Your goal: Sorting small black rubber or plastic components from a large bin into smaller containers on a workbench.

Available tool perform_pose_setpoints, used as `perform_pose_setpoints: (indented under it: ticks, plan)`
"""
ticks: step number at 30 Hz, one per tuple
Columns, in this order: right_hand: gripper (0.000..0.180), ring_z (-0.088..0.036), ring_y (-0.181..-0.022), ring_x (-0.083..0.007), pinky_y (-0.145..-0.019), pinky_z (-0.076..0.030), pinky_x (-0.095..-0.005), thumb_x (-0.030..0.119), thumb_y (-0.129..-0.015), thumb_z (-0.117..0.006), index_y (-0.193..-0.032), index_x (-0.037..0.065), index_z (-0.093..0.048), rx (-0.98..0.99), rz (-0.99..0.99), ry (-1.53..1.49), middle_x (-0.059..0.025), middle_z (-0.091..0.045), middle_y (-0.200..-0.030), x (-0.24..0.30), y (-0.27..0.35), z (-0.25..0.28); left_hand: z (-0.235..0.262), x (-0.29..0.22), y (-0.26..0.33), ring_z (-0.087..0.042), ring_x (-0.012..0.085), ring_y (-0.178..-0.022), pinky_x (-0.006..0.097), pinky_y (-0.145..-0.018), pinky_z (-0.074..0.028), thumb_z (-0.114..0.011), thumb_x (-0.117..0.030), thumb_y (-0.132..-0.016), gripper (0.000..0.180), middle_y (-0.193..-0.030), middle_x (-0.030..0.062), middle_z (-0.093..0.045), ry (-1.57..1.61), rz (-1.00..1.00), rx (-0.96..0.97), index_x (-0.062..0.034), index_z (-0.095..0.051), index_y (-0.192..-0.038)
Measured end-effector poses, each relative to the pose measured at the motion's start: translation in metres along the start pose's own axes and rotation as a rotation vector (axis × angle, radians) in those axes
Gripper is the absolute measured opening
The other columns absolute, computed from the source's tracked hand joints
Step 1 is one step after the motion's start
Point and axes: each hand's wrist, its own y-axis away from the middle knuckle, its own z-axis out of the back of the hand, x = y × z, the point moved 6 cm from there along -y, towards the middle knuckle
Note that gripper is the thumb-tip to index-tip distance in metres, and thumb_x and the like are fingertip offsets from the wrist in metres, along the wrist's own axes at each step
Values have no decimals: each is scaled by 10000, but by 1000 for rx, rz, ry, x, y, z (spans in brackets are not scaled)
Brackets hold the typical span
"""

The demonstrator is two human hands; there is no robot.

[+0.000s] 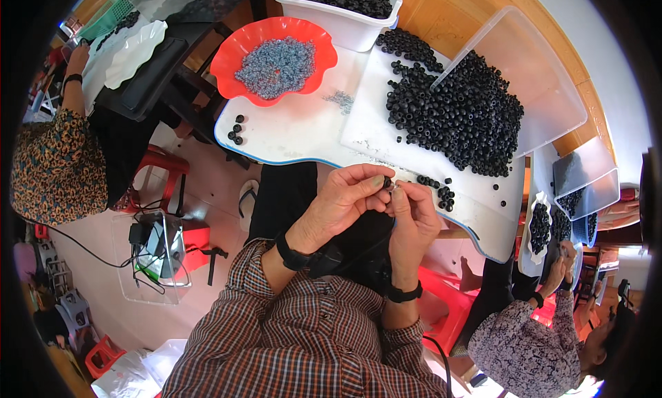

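Black rubbery small ring bead (pixel 387 184) sits clamped in my left grip (pixel 345 201) and right grip (pixel 412 215). I judge it light, stiff, slippery; best pinched by its rim.

fingers (pixel 376 191) hide most of the black ring (pixel 387 184).

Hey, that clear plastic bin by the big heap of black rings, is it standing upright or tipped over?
Tipped over. The clear bin lies on its side on the white table, mouth facing the heap of black rings spilling from it.

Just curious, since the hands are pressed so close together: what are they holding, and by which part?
A small black ring, pinched by its rim between the left hand and right hand fingertips.
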Motion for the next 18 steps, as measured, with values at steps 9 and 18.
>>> perform_pose_setpoints:
  ticks: [9, 18]
  plan:
    - [90, -547, -730, -65, -636, -468, -190, -2, -889, -644, -978, -14, -648, 7, 55, 92, -33, -550, -950, -5, 1, -1, 0, -5, 4, -635, 126, -726, 247, -692, -543, -568, -85, -955, 233, -880, 84, -652, -131, -5, -69, 44, -619, -1142]
    - [97, -521, -692, -82, -602, -425, -200, -6, -845, -686, -939, 0, -662, 57, 171, 306, -38, -553, -870, -1, 2, -2, 2, -16, 9, -628, 101, -713, 218, -661, -534, -585, -47, -933, 189, -869, 76, -667, -418, -1, -130, 43, -650, -1086]
